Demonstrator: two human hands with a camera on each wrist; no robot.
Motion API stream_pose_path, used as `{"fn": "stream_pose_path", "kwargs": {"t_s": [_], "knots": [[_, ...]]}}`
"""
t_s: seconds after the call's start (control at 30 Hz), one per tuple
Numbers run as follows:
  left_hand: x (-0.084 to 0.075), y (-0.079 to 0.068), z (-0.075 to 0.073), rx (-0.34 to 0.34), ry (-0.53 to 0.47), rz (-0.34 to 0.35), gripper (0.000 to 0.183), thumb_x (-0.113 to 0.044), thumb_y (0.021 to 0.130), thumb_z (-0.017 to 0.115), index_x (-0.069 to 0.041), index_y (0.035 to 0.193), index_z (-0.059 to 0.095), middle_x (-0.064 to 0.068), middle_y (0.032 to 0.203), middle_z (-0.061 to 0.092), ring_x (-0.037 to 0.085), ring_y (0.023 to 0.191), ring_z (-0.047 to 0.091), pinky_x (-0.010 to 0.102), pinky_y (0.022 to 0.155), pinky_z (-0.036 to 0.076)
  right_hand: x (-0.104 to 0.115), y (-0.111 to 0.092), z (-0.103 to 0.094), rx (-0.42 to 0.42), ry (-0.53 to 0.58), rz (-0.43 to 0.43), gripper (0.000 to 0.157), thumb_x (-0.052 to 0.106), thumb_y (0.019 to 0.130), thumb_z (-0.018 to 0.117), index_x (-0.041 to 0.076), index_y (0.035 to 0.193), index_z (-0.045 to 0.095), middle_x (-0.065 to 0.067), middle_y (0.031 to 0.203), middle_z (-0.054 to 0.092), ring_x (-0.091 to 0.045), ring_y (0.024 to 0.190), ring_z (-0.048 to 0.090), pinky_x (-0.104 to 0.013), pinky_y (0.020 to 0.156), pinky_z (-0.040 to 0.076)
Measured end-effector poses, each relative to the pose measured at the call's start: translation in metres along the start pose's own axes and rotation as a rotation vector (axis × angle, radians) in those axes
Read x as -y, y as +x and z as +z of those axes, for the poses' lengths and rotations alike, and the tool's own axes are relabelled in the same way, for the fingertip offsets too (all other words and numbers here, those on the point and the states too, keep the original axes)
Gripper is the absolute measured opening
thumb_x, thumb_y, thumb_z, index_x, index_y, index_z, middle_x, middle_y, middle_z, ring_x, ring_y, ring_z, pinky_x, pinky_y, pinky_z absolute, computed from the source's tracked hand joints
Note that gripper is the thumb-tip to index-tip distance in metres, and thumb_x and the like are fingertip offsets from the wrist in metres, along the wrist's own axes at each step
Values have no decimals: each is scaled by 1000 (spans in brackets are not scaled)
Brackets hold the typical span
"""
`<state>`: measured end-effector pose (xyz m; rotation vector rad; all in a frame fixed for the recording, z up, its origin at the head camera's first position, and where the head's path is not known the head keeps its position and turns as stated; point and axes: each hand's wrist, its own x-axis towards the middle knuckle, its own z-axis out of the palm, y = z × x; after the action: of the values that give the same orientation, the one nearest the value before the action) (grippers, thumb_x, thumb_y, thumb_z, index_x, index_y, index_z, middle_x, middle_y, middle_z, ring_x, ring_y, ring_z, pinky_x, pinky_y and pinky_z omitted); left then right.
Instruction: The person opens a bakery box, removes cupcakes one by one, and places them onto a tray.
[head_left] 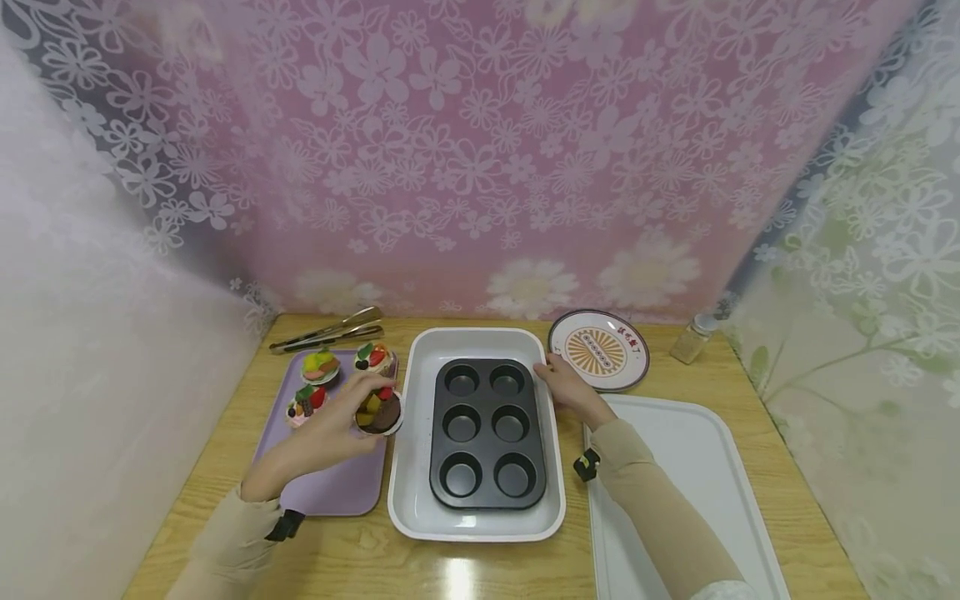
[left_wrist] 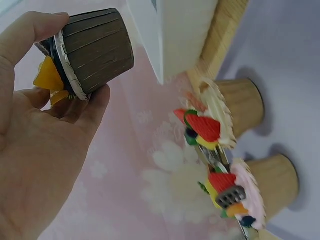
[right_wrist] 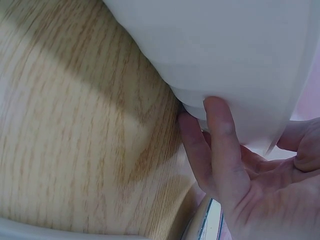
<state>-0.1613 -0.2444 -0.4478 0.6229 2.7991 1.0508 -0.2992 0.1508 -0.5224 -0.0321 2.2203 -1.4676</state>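
My left hand (head_left: pixel 326 437) grips a chocolate cupcake (head_left: pixel 389 415) between thumb and fingers, over the gap between the purple tray (head_left: pixel 341 493) and the white tray (head_left: pixel 402 492). The left wrist view shows its dark brown pleated cup (left_wrist: pixel 100 52) tilted, with yellow fruit pieces on top. A black muffin tin (head_left: pixel 486 447) with several round wells, all bare, lies in the white tray. On that tray's right side, my right hand (head_left: pixel 572 390) holds the edge: fingertips (right_wrist: pixel 219 112) press the outer wall (right_wrist: pixel 215 55) and the thumb reaches over the rim.
Three fruit-topped cupcakes, including a pink-creamed one (head_left: pixel 306 406), stand on the purple tray. Metal tongs (head_left: pixel 330 331) lie behind it. A patterned plate (head_left: pixel 633 367), a small glass jar (head_left: pixel 692 340) and a pale tray (head_left: pixel 693 467) are at the right.
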Motion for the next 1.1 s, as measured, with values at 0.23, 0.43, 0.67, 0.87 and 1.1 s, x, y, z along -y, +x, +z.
{"fn": "stream_pose_path", "kwargs": {"t_s": [0.23,0.43,0.67,0.87,1.1], "knots": [[19,-24,-3,-23,26,-24,76,-8,88,80,-23,153,45,0,151,46,24,138,53,48,103,51,2,-1,-1,-8,-13,14,54,31,116,34,1,161,29,-32,152,46,-49,133,59,-61,97,58],[31,-38,7,-46,36,-18,76,-5,84,83,-14,151,49,2,145,52,25,131,58,47,101,53,1,0,-1,-6,-6,9,54,30,116,34,1,161,28,-32,151,46,-49,133,59,-60,96,59],[45,-44,17,-73,57,4,76,-1,79,86,-10,147,53,4,142,55,30,132,58,52,100,53,0,1,-1,-9,-15,12,55,31,116,34,2,161,28,-32,151,47,-49,132,60,-59,95,59],[55,-48,21,-70,64,-9,77,0,77,86,-12,146,54,8,141,55,32,130,57,48,99,54,-1,2,-1,-9,-17,18,54,32,116,35,2,161,30,-32,151,47,-49,132,60,-60,94,60],[64,-50,26,-80,97,5,76,3,73,88,-5,142,56,11,140,56,25,121,60,38,96,56,0,2,1,-2,-17,14,55,32,116,36,2,161,29,-32,151,47,-49,132,60,-60,94,59]]}}
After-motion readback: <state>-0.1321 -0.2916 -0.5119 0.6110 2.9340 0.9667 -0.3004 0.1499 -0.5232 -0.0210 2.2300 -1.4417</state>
